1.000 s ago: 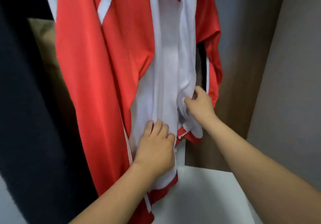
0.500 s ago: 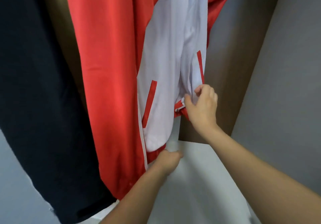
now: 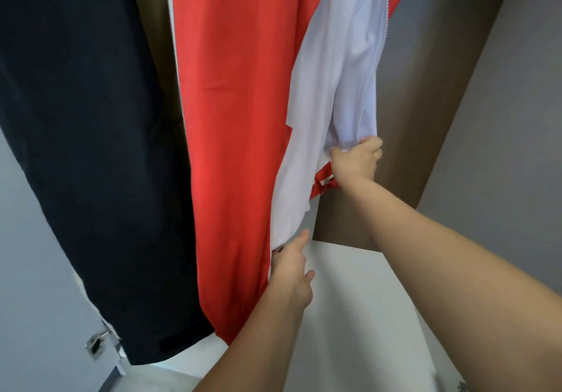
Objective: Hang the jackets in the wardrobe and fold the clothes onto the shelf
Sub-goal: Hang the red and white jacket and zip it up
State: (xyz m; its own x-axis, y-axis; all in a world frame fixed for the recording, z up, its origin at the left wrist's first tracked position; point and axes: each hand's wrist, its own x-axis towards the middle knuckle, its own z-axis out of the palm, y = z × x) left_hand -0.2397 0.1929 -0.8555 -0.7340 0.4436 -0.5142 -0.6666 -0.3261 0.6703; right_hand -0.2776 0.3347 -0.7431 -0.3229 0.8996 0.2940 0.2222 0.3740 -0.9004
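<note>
A: Where's the red jacket (image 3: 231, 148)?

B: Hanging in the wardrobe (image 3: 425, 118), front open, white lining (image 3: 343, 87) showing. Top of it is out of frame, so I can't see what it hangs from.

A: Hands?

B: Right hand (image 3: 355, 163) grips the jacket's right front edge at the hem, fingers curled into the white fabric. Left hand (image 3: 290, 265) is lower, at the jacket's left front hem. Thumb lies along the white edge, fingers hidden behind the cloth, so can't tell if it's gripping. Hands are apart.

A: Anything else around the jacket?

B: Dark garment (image 3: 85, 148) hangs just left of it. White shelf (image 3: 359, 300) below it. Door handle (image 3: 97, 343) low and left of the jacket.
</note>
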